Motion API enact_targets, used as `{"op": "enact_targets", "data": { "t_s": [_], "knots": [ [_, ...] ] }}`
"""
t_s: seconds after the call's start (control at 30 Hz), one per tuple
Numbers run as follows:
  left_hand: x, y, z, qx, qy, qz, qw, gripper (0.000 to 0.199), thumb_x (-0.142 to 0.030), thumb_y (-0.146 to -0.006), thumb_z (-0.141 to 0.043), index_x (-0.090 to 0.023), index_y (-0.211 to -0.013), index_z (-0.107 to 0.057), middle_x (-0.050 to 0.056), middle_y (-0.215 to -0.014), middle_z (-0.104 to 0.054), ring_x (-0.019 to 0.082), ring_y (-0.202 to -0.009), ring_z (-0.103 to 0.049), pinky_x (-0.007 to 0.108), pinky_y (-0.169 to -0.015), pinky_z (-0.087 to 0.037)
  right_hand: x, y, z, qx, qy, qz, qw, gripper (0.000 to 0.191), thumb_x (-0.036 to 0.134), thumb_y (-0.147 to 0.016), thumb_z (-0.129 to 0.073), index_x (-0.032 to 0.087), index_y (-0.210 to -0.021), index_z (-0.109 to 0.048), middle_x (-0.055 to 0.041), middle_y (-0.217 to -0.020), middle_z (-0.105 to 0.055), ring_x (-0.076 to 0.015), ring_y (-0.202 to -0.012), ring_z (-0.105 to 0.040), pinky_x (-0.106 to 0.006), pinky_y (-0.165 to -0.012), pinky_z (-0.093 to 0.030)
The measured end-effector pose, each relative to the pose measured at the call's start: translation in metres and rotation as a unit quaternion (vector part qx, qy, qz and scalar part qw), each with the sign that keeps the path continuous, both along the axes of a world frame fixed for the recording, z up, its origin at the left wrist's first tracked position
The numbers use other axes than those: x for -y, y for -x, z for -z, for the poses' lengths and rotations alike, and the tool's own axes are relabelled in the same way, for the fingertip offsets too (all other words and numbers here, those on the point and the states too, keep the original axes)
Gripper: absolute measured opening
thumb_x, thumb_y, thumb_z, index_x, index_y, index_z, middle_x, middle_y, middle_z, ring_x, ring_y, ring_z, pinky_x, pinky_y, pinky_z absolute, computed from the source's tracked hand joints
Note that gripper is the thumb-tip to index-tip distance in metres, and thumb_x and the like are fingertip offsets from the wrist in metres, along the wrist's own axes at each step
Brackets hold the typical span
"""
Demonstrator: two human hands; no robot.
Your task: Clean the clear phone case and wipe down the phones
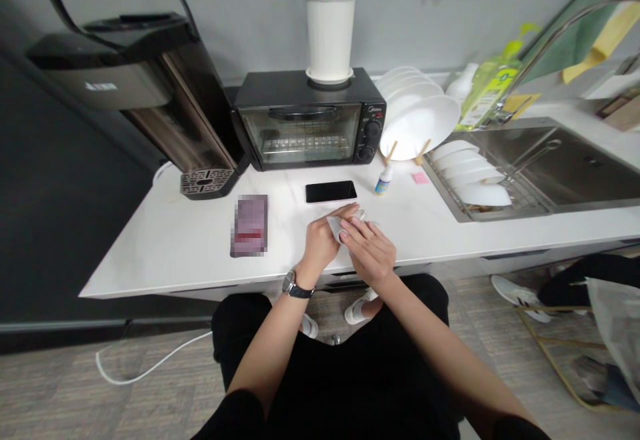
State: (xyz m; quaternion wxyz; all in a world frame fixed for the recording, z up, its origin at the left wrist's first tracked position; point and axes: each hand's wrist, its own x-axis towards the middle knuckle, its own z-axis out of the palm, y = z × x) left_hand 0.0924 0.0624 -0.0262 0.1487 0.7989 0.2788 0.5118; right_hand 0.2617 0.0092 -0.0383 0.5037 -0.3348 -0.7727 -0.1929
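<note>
one white tissue (pixel 336 229) gripped by left hand (pixel 320 243), right hand (pixel 367 252) cupped over it, glossy stone counter (pixel 165 260)

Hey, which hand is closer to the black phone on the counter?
Left. The left hand reaches just short of the black smartphone, its fingertips below the phone's near edge; the right hand lies farther back, toward the counter's front edge.

A grey wall (pixel 240 20) runs behind a white stone counter (pixel 150 260) that carries a black toaster oven (pixel 300 120), a black coffee machine (pixel 135 87), and, toward the right, a steel sink (pixel 565 160) under a tall curved faucet (pixel 565 30). A dark panel (pixel 60 193) stands at the left, and a white cable (pixel 150 368) curves across the pale wood-look floor (pixel 50 390) below.
</note>
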Motion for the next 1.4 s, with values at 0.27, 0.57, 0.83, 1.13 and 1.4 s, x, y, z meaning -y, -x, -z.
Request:
{"op": "enact_targets", "data": {
  "t_s": [0.27,0.57,0.83,1.13,1.4],
  "knots": [
    [-0.004,-0.007,-0.001,-0.005,-0.011,-0.040,0.999,0.036,-0.005,-0.109,-0.056,-0.022,-0.120,-0.086,0.009,-0.131,-0.089,0.025,-0.123,-0.086,0.038,-0.105,-0.073,-0.028,-0.032,-0.014,-0.011,-0.016,0.004,1.000,0.051,0.003,-0.111,-0.059,0.027,-0.153,-0.073,-0.0068,-0.147,-0.082,-0.0250,-0.149,-0.071,-0.042,-0.124,-0.065],
    [-0.004,-0.007,-0.005,-0.043,-0.006,-0.069,0.997,0.030,-0.014,-0.114,-0.058,-0.023,-0.120,-0.085,0.009,-0.117,-0.090,0.022,-0.110,-0.088,0.033,-0.095,-0.071,-0.005,0.016,0.000,-0.223,0.112,0.051,0.967,0.063,0.006,-0.112,-0.050,0.028,-0.171,-0.060,-0.0104,-0.158,-0.075,-0.0276,-0.145,-0.075,-0.044,-0.117,-0.071],
    [-0.004,-0.004,0.003,-0.055,0.015,-0.029,0.998,0.055,-0.002,-0.104,-0.055,-0.021,-0.151,-0.077,0.010,-0.151,-0.080,0.024,-0.140,-0.079,0.044,-0.120,-0.067,-0.007,0.001,-0.002,-0.030,-0.046,-0.018,0.998,0.047,0.009,-0.115,-0.055,0.026,-0.156,-0.073,-0.0061,-0.145,-0.084,-0.0244,-0.140,-0.079,-0.039,-0.114,-0.074],
    [-0.003,-0.004,0.004,-0.039,0.029,-0.047,0.998,0.052,-0.002,-0.103,-0.058,-0.019,-0.148,-0.078,0.011,-0.148,-0.082,0.025,-0.134,-0.082,0.043,-0.117,-0.069,-0.020,-0.029,-0.021,0.079,-0.018,-0.108,0.991,0.045,0.007,-0.115,-0.059,0.018,-0.158,-0.069,-0.0106,-0.152,-0.080,-0.0225,-0.152,-0.070,-0.039,-0.125,-0.065],
    [-0.007,-0.007,0.004,-0.053,-0.015,-0.106,0.993,0.029,-0.008,-0.109,-0.059,-0.020,-0.106,-0.085,0.009,-0.105,-0.090,0.024,-0.095,-0.089,0.032,-0.084,-0.071,-0.021,0.002,-0.003,-0.147,0.097,-0.020,0.984,0.064,0.003,-0.113,-0.047,0.029,-0.170,-0.060,-0.0083,-0.163,-0.072,-0.0255,-0.152,-0.070,-0.048,-0.126,-0.065]
  ]
}}
